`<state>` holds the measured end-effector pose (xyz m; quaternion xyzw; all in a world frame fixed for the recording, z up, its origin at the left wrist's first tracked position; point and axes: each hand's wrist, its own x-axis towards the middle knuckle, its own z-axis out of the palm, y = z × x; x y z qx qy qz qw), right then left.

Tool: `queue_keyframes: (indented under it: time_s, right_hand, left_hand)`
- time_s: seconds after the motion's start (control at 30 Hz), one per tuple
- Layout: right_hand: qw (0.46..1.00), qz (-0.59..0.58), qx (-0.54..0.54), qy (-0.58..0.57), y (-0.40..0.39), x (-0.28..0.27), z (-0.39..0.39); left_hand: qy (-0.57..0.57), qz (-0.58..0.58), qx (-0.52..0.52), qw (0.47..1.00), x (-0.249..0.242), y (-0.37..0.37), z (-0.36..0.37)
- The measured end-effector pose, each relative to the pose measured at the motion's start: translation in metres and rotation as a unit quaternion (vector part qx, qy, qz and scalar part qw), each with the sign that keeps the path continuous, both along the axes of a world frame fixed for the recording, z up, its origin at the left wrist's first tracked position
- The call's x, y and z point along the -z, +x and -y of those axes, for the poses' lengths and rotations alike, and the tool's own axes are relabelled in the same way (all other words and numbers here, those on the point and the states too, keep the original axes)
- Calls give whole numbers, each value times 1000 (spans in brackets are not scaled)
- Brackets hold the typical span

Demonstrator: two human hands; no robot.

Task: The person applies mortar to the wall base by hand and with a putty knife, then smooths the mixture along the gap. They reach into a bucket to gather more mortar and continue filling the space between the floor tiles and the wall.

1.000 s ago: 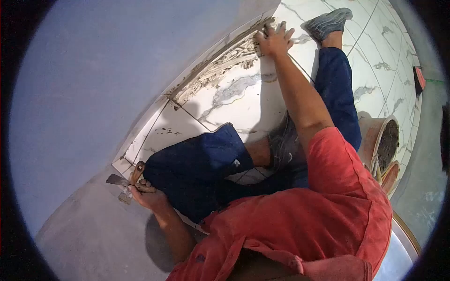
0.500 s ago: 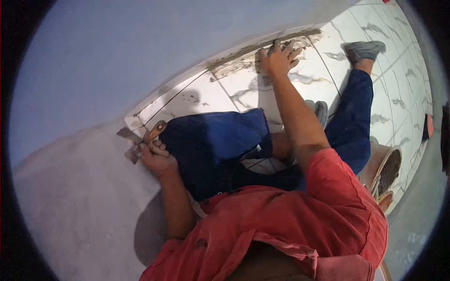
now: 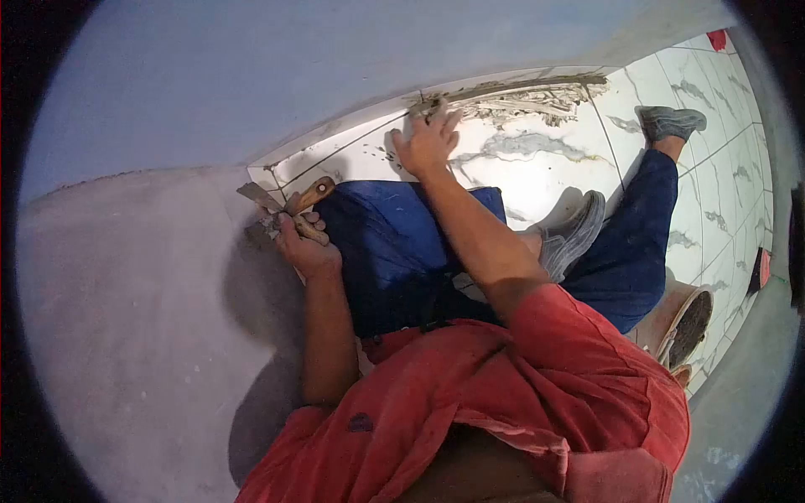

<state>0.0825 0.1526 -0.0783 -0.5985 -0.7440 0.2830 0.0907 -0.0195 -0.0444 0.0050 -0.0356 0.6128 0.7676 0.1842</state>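
Note:
In my left hand (image 3: 309, 247), closed near the wall corner, are two putty knives. The upper putty knife (image 3: 312, 194) shows a wooden handle with a dark hole near its end; its flat blade points up and left. Lower down, the second wooden handle (image 3: 312, 230) sits under my fingers, and its blade is partly hidden. My right hand (image 3: 428, 144) is stretched out at the foot of the wall, fingers apart, fingertips at the mortar-smeared joint. Right of it, wet mortar (image 3: 528, 105) is smeared over the white floor tile (image 3: 537, 155) along the skirting (image 3: 352, 134).
A bucket (image 3: 689, 327) with dark contents stands behind my bent leg at the right. My legs in blue trousers (image 3: 377, 230) and grey shoes (image 3: 574, 235) lie across the marbled tiles. The painted wall (image 3: 293, 75) borders the work. A red item (image 3: 717, 40) lies far right.
My right hand has slid left along the wall base, leaving the smeared mortar more exposed. My left hand still grips the putty knives. The view has shifted slightly.

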Motion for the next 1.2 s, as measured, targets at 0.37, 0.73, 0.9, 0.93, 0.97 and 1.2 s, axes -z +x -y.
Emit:
queue_keyframes:
  time_s: [0.37, 0.73, 0.9, 0.93, 0.97, 1.2]
  right_hand:
    - [995, 7, -95, -2, 3, 12, 5]
    - [989, 60, -96, 92, 20, 33, -13]
    - [987, 62, -9, 147, 36, 54, -21]
    - [990, 51, -9, 134, 32, 54, -17]
    - [992, 39, -8, 123, 27, 52, -14]
    - [990, 37, 67, 118, 40, 43, -26]
  left_hand:
    - [15, 6, -21, 1000, 4, -1, -2]
    - [35, -3, 6, 999, 6, -3, -1]
    - [29, -3, 26, 999, 8, -2, 5]
    - [23, -3, 20, 1000, 8, -2, 5]
    - [19, -5, 17, 1000, 7, -2, 3]
    - [20, 20, 17, 999, -2, 2, 2]
